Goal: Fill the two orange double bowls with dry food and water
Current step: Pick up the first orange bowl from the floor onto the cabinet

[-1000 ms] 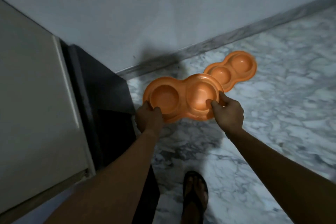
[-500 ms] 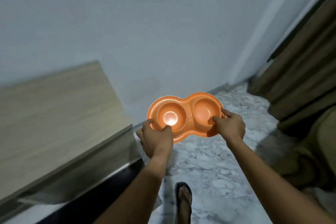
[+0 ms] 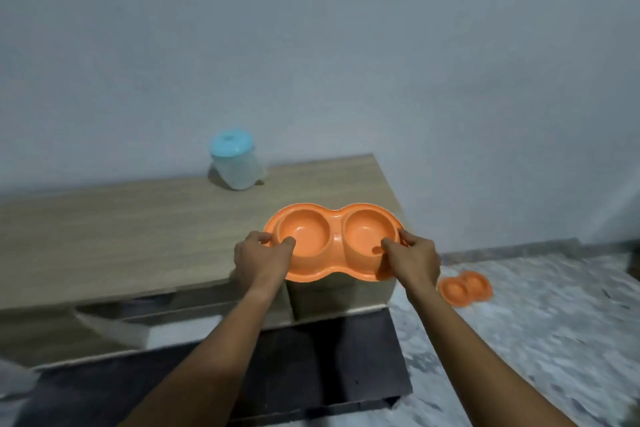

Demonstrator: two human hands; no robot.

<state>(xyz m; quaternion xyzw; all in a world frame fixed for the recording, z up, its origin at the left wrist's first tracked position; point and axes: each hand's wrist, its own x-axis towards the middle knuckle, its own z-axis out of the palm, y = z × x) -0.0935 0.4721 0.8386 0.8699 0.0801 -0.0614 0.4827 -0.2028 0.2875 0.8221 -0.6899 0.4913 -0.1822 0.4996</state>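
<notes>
I hold an orange double bowl (image 3: 335,240) level over the right end of a wooden cabinet top (image 3: 138,236). My left hand (image 3: 260,258) grips its left rim, thumb inside the left cup. My right hand (image 3: 412,262) grips the right rim, thumb inside the right cup. Both cups look empty. A second orange double bowl (image 3: 465,288) lies on the marble floor to the right, below the wall. A clear jar with a light blue lid (image 3: 236,163) stands at the back of the cabinet top against the wall; its contents cannot be made out.
A dark lower shelf or panel (image 3: 311,374) juts out in front of the cabinet near my arms. The marble floor (image 3: 536,340) spreads to the right. A plain grey wall (image 3: 311,62) rises behind the cabinet.
I have lifted the bowl from the floor and turned with it to the cabinet. The jar and cabinet top have come into view; the second bowl stays on the floor.
</notes>
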